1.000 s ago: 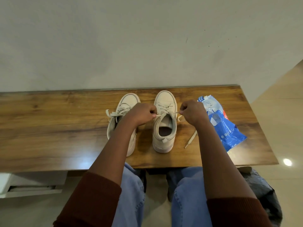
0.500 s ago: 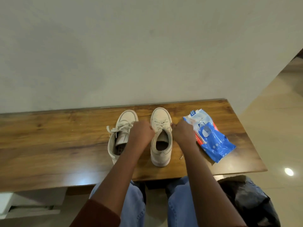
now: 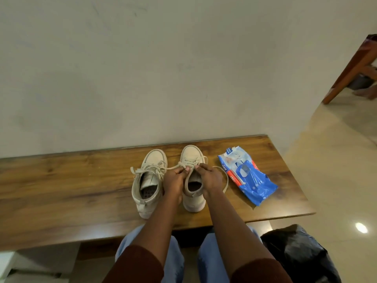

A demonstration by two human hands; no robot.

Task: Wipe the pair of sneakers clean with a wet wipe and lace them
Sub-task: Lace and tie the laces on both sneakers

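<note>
Right sneaker [image 3: 193, 178] on wooden table [image 3: 61, 180], left hand [image 3: 174, 180] and right hand [image 3: 210, 178] fingertips pinching its lace [image 3: 225, 176] over the tongue, left sneaker [image 3: 149, 180] beside, wipes pack [image 3: 247, 178] right

Two sneakers [image 3: 173, 178] side by side on table [image 3: 61, 190], wipes pack [image 3: 246, 178] right

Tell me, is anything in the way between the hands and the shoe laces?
No, nothing visible. Both the left hand and right hand already pinch the lace over the right-side sneaker. The wipes pack lies off to the side.
</note>
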